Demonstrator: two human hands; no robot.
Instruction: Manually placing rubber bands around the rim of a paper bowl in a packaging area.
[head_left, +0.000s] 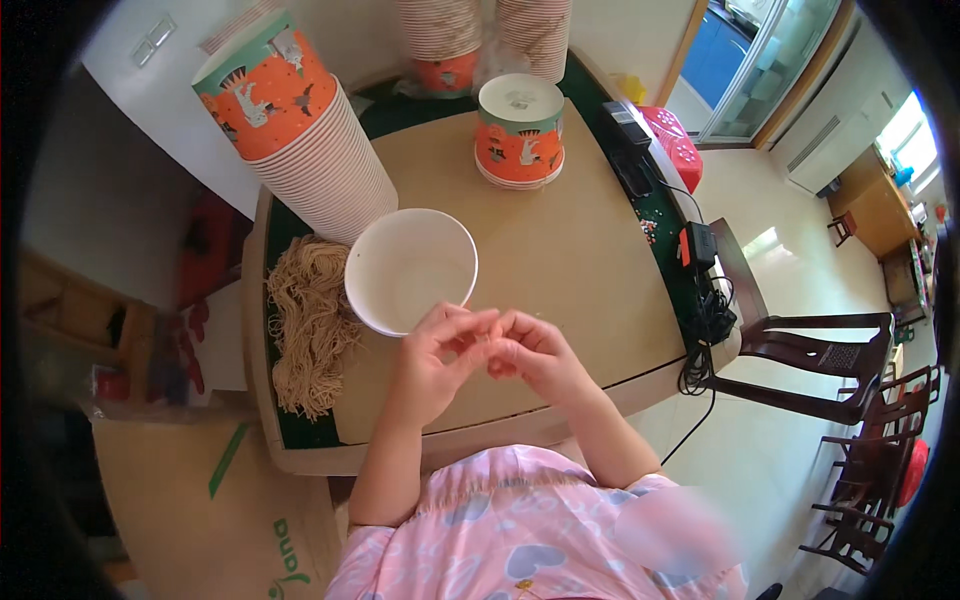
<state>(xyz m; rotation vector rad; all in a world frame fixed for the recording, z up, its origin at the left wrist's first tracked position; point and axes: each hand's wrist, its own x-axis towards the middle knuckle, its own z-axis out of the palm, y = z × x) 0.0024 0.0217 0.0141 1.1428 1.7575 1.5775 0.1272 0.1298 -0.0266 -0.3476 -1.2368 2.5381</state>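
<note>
Pink patterned clothing (520,515) shows nearest, this side of the white tub (418,255). Around that tub I see stacked tubs (320,175) behind-left, beige strings (308,330) left; just nearer me, left hand (435,360) and right hand (542,355), fingertips pinched together, contents I cannot tell.

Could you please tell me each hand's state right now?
Left hand: fingers curled; whether holding anything cannot be told.
Right hand: fingers curled; likewise cannot be told.
</note>
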